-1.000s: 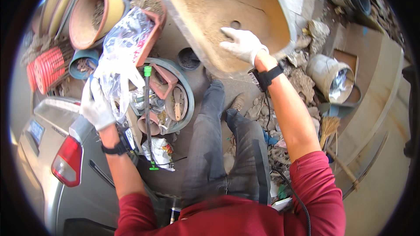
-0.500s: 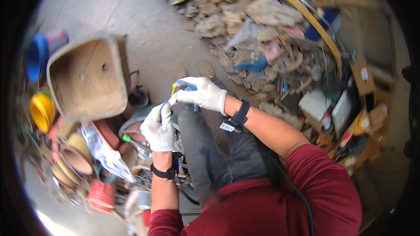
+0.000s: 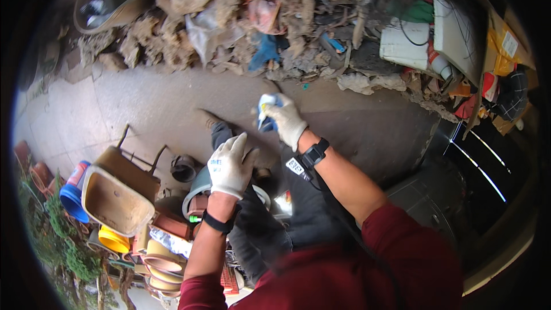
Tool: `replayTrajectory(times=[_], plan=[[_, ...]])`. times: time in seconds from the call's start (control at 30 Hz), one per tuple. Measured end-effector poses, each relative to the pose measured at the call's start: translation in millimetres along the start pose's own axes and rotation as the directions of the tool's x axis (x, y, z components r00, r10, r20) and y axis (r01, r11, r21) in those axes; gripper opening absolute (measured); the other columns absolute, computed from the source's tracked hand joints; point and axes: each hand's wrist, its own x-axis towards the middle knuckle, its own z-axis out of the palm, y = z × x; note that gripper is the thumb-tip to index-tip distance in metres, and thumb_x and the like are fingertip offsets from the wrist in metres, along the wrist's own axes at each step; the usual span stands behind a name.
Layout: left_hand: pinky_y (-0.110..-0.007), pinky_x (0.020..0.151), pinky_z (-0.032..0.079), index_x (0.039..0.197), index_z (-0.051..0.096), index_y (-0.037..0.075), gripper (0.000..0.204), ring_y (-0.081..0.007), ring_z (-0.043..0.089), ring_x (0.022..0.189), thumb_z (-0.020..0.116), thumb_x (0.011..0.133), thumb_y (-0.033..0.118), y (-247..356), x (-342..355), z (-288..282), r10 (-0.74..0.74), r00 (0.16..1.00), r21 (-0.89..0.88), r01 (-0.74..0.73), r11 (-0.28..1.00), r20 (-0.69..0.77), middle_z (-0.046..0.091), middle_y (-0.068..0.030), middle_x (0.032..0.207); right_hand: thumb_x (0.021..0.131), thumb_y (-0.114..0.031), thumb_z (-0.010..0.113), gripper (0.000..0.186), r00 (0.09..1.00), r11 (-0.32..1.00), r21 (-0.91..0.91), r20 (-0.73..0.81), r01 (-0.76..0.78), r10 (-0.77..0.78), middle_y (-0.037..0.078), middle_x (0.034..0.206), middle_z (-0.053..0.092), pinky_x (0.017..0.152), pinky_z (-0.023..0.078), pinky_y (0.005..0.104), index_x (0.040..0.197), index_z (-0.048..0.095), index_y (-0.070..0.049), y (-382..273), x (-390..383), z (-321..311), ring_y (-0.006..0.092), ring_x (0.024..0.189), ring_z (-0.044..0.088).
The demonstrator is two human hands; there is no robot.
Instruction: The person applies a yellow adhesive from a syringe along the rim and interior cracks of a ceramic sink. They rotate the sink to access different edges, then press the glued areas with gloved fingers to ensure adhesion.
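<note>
My right hand, in a white glove with blue on the fingers, is closed around a small yellow-and-white thing. Its kind does not show, as the fingers cover part of it. Lower and to the left, my left hand wears a similar white glove. Its fingers point up, with the thumb held away from them, and nothing shows in it. A gap separates the two hands, both of which are above my dark trousers and the floor.
A long heap of rough stones and wood pieces lies across the far side. White boxes stand at far right. On the left are a wheelbarrow, a blue bucket, a yellow pot and stacked clay pots.
My hands were together at the yellow-and-white thing; now they are apart, and it is with the right hand. The view has swung to the right, bringing the stone heap across the top.
</note>
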Motion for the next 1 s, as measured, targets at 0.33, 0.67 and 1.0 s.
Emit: replayTrajectory(times=[0.33,0.67,1.0], plan=[[-0.045,0.086,0.057,0.123,0.073,0.004,0.037,-0.0386,0.072,0.099,0.074,0.092,0.023,52.6,33.0,73.0,-0.175,0.943,0.031,0.173,0.984,0.283,0.075,-0.0182,0.109,0.095,-0.014,0.074,0.016,0.602,0.809,-0.374,-0.541,0.453,-0.587,0.003,0.081,0.072,0.049,0.049,0.0258,0.103,0.074,-0.001,-167.9,77.1,-252.1,0.0090,0.055,0.060],[-0.046,0.089,0.056,0.124,0.072,0.003,0.038,-0.0402,0.070,0.103,0.071,0.094,0.026,88.1,42.8,106.9,-0.169,0.923,0.080,0.150,0.985,0.346,0.074,-0.0199,0.112,0.088,-0.017,0.082,0.020,0.929,0.914,-0.363,-0.243,0.181,-0.280,0.005,0.085,0.076,0.057,0.050,0.0255,0.099,0.077,-0.001,-246.7,138.0,-298.2,0.0111,0.069,0.069],[-0.044,0.086,0.058,0.121,0.073,0.001,0.037,-0.0400,0.072,0.100,0.073,0.093,0.025,88.4,40.1,111.7,-0.176,0.941,0.051,0.169,0.984,0.289,0.074,-0.0212,0.110,0.097,-0.041,0.076,0.028,0.857,0.884,-0.438,-0.381,0.163,-0.347,-0.003,0.084,0.072,0.057,0.043,0.0243,0.097,0.078,-0.013,-248.2,167.6,-297.2,0.0072,0.067,0.061]])
